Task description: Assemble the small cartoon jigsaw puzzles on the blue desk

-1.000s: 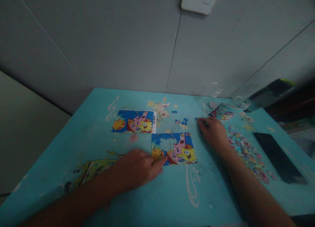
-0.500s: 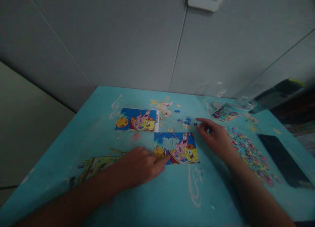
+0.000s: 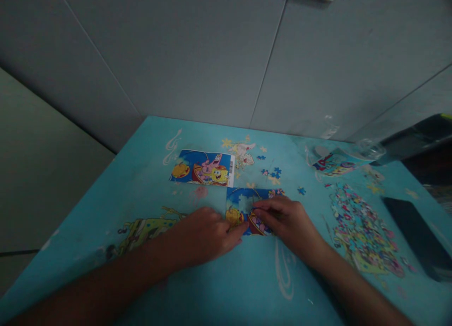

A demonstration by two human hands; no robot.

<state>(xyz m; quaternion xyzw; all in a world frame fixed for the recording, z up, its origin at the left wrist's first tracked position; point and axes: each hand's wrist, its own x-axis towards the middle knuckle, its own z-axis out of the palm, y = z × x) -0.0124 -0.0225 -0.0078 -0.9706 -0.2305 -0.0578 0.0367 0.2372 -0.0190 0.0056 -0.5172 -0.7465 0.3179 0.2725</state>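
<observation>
A partly assembled jigsaw puzzle (image 3: 233,199) of cartoon figures on blue lies mid-table, with a gap in its upper middle showing the table. My left hand (image 3: 208,229) rests at its lower left, index finger stretched out on the puzzle and the other fingers curled. Over the puzzle's right half, my right hand (image 3: 284,217) pinches a small dark blue puzzle piece (image 3: 254,208) at the edge of the gap. That hand hides much of the right side. Behind the puzzle lies a matching picture card (image 3: 203,167) with a barcode strip.
Several loose blue pieces (image 3: 277,172) lie behind the puzzle, and one blue piece (image 3: 301,190) is to its right. A heap of mixed pieces (image 3: 363,227) sits at the right, beside a dark flat phone-like object (image 3: 415,236). Clear plastic packaging (image 3: 339,162) stands near the wall.
My right hand has moved left from beside the loose pieces onto the puzzle, with a piece in its fingertips. My left hand stays on the puzzle. The view has shifted slightly.
</observation>
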